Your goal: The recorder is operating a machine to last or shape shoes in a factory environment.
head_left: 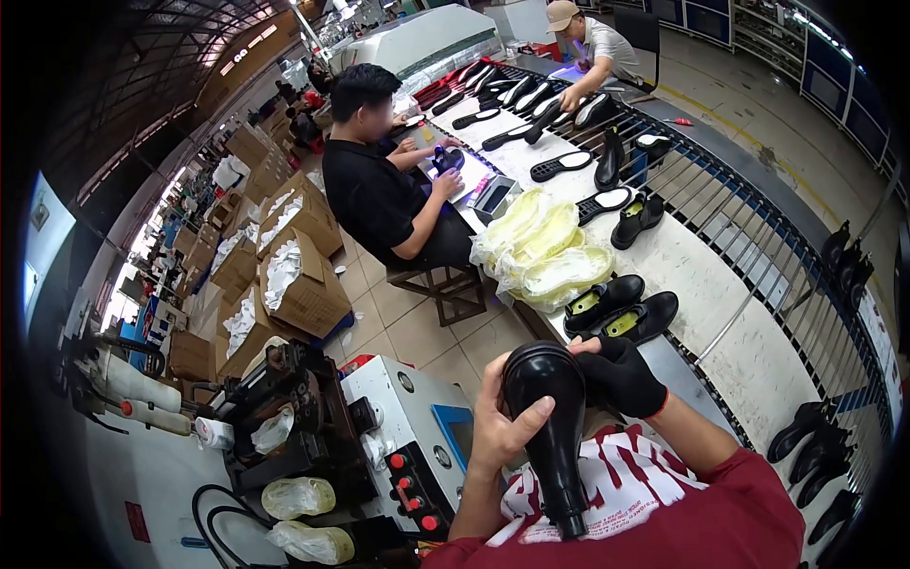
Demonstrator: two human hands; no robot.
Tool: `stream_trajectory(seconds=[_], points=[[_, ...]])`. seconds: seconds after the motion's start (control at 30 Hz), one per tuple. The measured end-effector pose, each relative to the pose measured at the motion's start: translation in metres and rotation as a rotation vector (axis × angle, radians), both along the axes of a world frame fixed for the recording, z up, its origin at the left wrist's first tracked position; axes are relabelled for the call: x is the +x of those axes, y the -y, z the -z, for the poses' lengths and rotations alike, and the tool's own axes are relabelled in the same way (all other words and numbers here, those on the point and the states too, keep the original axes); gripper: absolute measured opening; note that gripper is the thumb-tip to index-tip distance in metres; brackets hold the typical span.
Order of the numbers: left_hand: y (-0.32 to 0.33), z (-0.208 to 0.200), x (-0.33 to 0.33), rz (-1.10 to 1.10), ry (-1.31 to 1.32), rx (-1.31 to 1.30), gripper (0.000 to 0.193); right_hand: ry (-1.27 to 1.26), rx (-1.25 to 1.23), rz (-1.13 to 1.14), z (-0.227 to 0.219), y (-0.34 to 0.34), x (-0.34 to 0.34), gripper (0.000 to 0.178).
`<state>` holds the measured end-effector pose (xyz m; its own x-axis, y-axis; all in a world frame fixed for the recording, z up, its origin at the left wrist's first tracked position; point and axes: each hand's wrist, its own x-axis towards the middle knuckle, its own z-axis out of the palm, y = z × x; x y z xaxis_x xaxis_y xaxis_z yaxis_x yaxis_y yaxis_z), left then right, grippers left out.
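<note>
In front of my chest I hold a glossy black shoe-like piece [547, 403]. Its broad, rounded end has ridged edges and points away from me; the other end narrows to a ringed tip near my red shirt. My bare left hand [509, 415] is closed round its left side, thumb across the front. My right hand [621, 373], in a black glove with a red cuff edge, is closed at the upper right edge, partly hidden behind the piece. Just beyond stands a pair of black shoes [654, 317] with yellow-green insoles.
Yellowish wrapped shoe forms [559, 242] lie on the white table [725, 327], with black soles [561, 166] farther up. A person in black [379, 180] sits at the left side; another in a cap [607, 52] reaches across the far end. A machine with red buttons [408, 484] stands left.
</note>
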<state>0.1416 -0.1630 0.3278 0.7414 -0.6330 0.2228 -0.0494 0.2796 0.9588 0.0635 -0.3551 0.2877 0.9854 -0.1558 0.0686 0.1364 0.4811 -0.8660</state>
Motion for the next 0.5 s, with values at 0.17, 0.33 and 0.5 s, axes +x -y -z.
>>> stream_trajectory(seconds=[0.17,0.33,0.5], points=[[-0.006,0.0,0.0,0.005,-0.007,-0.045,0.064,0.007,-0.054,-0.009,-0.01,-0.002,0.003,0.023],[0.009,-0.007,0.005,-0.179,0.064,0.088,0.057,0.062,-0.186,0.162,0.044,-0.007,0.001,0.031],[0.065,-0.024,0.001,-0.57,0.091,-0.018,0.057,0.303,-0.711,0.224,0.11,-0.023,-0.044,0.049]])
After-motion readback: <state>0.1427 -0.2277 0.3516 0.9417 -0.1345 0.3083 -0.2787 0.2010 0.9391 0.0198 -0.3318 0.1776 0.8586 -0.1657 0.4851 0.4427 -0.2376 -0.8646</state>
